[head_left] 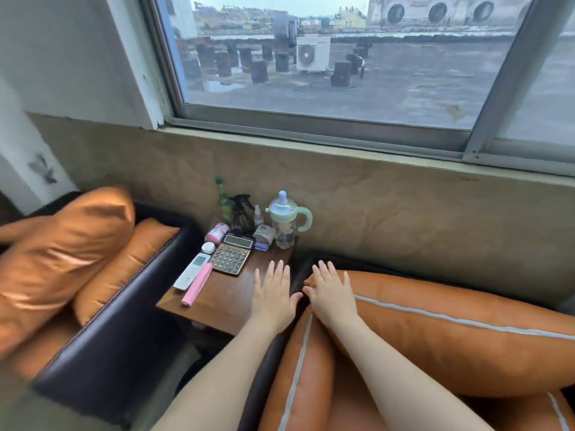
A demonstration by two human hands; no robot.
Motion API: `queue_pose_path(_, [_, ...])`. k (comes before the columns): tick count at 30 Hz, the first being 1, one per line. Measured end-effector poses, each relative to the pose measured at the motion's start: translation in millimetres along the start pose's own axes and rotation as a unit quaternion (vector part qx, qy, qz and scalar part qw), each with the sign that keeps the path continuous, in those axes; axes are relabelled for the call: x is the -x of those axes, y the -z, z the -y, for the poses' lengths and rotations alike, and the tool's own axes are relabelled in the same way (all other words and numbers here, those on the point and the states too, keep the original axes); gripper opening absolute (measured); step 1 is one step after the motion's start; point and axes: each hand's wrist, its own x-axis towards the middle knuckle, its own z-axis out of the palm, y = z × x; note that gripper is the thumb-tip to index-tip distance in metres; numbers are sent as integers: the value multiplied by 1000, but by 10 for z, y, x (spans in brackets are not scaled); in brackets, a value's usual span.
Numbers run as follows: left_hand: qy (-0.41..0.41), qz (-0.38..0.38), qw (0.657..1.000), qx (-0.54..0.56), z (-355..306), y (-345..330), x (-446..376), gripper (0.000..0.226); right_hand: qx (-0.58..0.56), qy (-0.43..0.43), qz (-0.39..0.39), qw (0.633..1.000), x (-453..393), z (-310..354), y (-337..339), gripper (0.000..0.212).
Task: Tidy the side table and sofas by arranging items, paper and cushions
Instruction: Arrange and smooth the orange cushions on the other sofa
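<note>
A small wooden side table stands in the corner between two sofas. On it lie a calculator, a white remote and a pink stick-shaped item, with a baby bottle and small bottles at the back. My left hand is held flat with straight fingers over the table's right part. My right hand lies flat, fingers spread, on the left end of an orange leather cushion with grey piping. Neither hand holds anything.
The left sofa has a dark arm and two shiny orange cushions. A second orange cushion sits below my right arm. Behind the table are a beige wall and a wide window.
</note>
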Motion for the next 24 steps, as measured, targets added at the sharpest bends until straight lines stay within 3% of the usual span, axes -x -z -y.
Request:
queue_pose_path(4, [53,7,999,-1,388,8,174,68,2,54,14,998,-17,416,-100,61])
queue_pose_path(13, [117,18,992,34,1349,-170,470,68,-5,80,54,995,-139,1332,-423,63])
queue_pose_path(24, [89,28,995,32,3278,-218,632,66,-28,57,77,995,-556,3146,-796,62])
